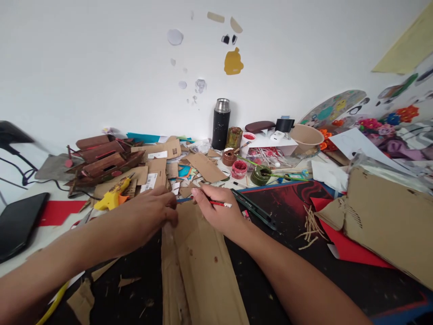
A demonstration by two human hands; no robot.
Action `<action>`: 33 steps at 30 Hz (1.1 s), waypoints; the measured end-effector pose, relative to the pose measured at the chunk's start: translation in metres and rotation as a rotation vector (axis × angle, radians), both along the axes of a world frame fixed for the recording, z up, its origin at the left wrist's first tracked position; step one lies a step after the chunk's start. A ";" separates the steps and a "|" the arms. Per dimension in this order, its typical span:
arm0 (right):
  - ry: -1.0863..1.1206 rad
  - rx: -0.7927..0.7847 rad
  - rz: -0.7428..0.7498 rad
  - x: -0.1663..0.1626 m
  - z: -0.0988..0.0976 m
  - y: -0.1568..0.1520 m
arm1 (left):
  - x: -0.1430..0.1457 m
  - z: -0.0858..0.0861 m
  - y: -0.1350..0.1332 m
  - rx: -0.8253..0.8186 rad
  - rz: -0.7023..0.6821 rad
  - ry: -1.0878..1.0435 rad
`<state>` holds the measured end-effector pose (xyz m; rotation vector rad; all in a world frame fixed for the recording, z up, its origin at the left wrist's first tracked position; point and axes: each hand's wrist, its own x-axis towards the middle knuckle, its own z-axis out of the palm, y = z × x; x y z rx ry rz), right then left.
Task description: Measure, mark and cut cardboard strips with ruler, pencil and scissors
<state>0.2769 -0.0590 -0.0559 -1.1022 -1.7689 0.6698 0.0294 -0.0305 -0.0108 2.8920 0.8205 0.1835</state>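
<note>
A long strip of brown cardboard [203, 271] lies on the dark table in front of me, running away from me. My right hand [216, 207] grips a red pencil [221, 204] at the strip's far end, its tip pointing right. My left hand [154, 210] presses down on the strip's far left corner, fingers curled, slightly blurred. Just behind both hands lies a pile of cardboard scraps [182, 174].
A yellow glue gun [113, 196] lies left of my left hand. A black ruler [257, 210] lies right of my right hand. Behind stand a black flask [221, 123], paint pots [239, 169] and a brown cardboard model [101, 160]. Folded cardboard [389, 221] sits at right, a dark tablet [18, 223] at left.
</note>
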 end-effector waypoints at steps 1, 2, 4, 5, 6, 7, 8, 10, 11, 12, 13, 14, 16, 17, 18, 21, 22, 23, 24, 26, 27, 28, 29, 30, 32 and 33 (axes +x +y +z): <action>0.002 -0.002 -0.004 0.000 0.000 0.000 | 0.004 -0.004 0.000 0.021 0.000 -0.013; 0.008 -0.005 -0.009 0.000 0.000 0.000 | 0.007 -0.008 -0.002 0.047 0.021 -0.036; 0.028 -0.026 -0.011 0.001 0.001 0.000 | 0.009 -0.017 -0.012 0.092 0.115 -0.103; 0.040 -0.046 -0.010 0.001 0.001 0.000 | 0.009 -0.022 -0.019 0.091 0.173 -0.114; 0.056 -0.070 -0.010 0.001 0.002 0.000 | 0.008 -0.028 -0.027 0.101 0.226 -0.132; 0.072 -0.097 -0.009 0.001 0.002 0.000 | 0.006 -0.034 -0.036 0.113 0.245 -0.142; 0.090 -0.125 -0.010 0.001 0.001 0.001 | 0.004 -0.041 -0.045 0.123 0.242 -0.137; 0.121 -0.173 -0.018 0.000 -0.001 0.001 | 0.000 -0.054 -0.062 0.166 0.246 -0.123; 0.136 -0.195 -0.020 0.000 -0.002 0.001 | -0.002 -0.060 -0.069 0.199 0.240 -0.117; 0.155 -0.217 -0.022 -0.001 -0.004 0.002 | -0.003 -0.066 -0.076 0.225 0.236 -0.106; 0.177 -0.240 -0.024 -0.001 -0.005 0.002 | -0.004 -0.070 -0.080 0.250 0.223 -0.099; 0.201 -0.262 -0.028 -0.002 -0.007 0.003 | -0.005 -0.074 -0.084 0.269 0.215 -0.090; 0.244 -0.303 -0.033 -0.002 -0.011 0.004 | -0.008 -0.079 -0.085 0.296 0.190 -0.071; 0.259 -0.320 -0.036 -0.003 -0.012 0.005 | -0.009 -0.081 -0.084 0.302 0.172 -0.062; 0.269 -0.333 -0.039 -0.003 -0.014 0.006 | -0.011 -0.081 -0.083 0.302 0.149 -0.055; 0.292 -0.372 -0.034 -0.004 -0.018 0.008 | -0.015 -0.081 -0.074 0.264 0.075 -0.041; 0.301 -0.389 -0.027 -0.005 -0.019 0.008 | -0.016 -0.080 -0.070 0.246 0.054 -0.038; 0.312 -0.409 -0.019 -0.005 -0.020 0.009 | -0.017 -0.079 -0.067 0.227 0.037 -0.036; 0.326 -0.433 -0.010 -0.006 -0.021 0.009 | -0.017 -0.077 -0.064 0.206 0.025 -0.037; 0.360 -0.478 0.000 -0.007 -0.022 0.011 | -0.016 -0.074 -0.058 0.159 0.014 -0.045; 0.378 -0.497 0.001 -0.007 -0.023 0.012 | -0.014 -0.074 -0.055 0.139 0.013 -0.051; 0.397 -0.515 0.000 -0.007 -0.024 0.012 | -0.013 -0.074 -0.054 0.128 0.010 -0.056; 0.415 -0.530 -0.001 -0.007 -0.024 0.013 | -0.011 -0.074 -0.053 0.128 0.005 -0.064; 0.431 -0.542 -0.001 -0.007 -0.024 0.014 | -0.009 -0.076 -0.053 0.138 0.000 -0.074; 0.450 -0.547 0.005 -0.008 -0.024 0.014 | -0.004 -0.080 -0.058 0.182 0.005 -0.098; 0.451 -0.538 0.010 -0.008 -0.024 0.015 | -0.001 -0.083 -0.063 0.213 0.019 -0.110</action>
